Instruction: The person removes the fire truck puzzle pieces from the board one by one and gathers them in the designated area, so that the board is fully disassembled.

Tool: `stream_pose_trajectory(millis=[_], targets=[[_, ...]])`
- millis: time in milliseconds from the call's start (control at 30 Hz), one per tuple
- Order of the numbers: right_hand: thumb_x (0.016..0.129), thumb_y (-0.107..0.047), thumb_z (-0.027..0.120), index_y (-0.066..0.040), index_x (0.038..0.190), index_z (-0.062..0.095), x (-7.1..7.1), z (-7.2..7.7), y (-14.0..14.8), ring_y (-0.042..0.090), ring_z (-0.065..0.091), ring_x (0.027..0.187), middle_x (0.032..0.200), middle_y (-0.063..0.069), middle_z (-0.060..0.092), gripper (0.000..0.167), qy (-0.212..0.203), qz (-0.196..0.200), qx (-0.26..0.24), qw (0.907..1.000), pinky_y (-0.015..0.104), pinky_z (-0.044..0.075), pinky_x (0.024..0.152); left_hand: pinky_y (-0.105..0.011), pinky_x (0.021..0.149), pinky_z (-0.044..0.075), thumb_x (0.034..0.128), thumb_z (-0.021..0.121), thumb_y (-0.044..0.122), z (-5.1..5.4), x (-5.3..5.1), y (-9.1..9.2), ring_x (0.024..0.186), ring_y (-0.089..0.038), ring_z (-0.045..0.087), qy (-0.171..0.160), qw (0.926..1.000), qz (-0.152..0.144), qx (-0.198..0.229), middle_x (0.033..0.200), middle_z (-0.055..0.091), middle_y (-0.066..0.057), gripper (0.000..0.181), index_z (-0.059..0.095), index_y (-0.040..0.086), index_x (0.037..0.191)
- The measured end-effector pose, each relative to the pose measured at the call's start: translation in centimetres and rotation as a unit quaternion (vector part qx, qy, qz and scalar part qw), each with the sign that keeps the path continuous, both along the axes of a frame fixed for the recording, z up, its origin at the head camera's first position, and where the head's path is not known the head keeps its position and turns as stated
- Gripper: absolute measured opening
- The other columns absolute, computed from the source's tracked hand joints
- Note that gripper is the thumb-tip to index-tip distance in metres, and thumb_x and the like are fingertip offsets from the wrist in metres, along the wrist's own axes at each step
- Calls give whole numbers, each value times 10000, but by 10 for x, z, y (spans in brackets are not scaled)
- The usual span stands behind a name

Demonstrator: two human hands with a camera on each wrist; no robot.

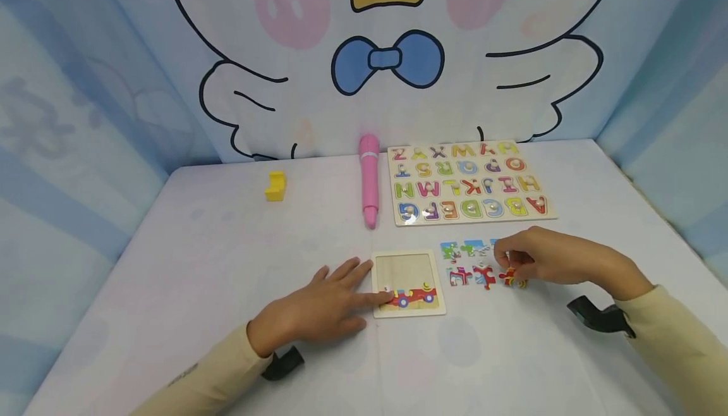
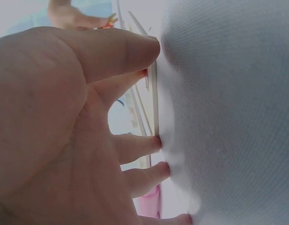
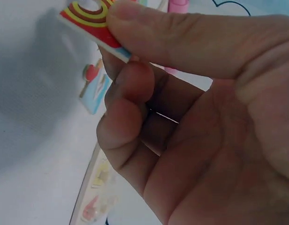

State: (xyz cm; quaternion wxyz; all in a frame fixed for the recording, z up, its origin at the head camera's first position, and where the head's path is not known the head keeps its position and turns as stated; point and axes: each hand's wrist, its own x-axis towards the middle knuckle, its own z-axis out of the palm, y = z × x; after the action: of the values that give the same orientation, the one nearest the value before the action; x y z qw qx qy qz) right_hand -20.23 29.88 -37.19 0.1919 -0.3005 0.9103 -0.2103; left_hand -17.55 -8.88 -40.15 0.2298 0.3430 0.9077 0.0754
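Observation:
My right hand [image 1: 543, 256] pinches a red and yellow puzzle piece [image 1: 514, 278] between thumb and fingers; in the right wrist view the piece [image 3: 95, 26] shows yellow curved stripes. My left hand [image 1: 324, 305] lies spread, its index fingertip on the joined red car pieces [image 1: 418, 296] along the near side of a small wooden puzzle frame [image 1: 408, 315]. The frame's far part shows bare wood. Beside it lie two rows of loose pieces, blue and green ones [image 1: 473, 248] behind, red ones [image 1: 485, 276] in front. In the left wrist view, the left hand [image 2: 64, 112] has its fingertips at the frame's edge.
Behind the small frame, a wooden alphabet board [image 1: 472, 219] lies at the right and a pink marker [image 1: 370, 176] stretches away from me. A yellow block [image 1: 276, 186] sits at the back left. A printed curtain [image 1: 387, 119] hangs behind the white-covered table [image 1: 227, 232].

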Motion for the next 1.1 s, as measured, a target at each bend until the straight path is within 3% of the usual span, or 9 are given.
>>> stream_pose_trajectory(millis=[567,1100], targets=[[870,-16,764,-218,852,605,-6,-14,-8,83,479,732,779,-87,498,257,566,-168,482,9971,241,422,610,-695,1159,197,1005,654,330,1,0,-1,1560,-331,126,-3,10000,-44,21,1695,199,-69,563,457,483,1510],[870,-54,792,-199,901,628,-1,-17,-10,106,490,760,807,-70,510,220,676,-505,539,9950,251,434,622,-696,1159,198,999,663,334,1,0,-1,1560,-328,128,-6,10000,-2,30,1694,205,-65,561,468,484,1503]])
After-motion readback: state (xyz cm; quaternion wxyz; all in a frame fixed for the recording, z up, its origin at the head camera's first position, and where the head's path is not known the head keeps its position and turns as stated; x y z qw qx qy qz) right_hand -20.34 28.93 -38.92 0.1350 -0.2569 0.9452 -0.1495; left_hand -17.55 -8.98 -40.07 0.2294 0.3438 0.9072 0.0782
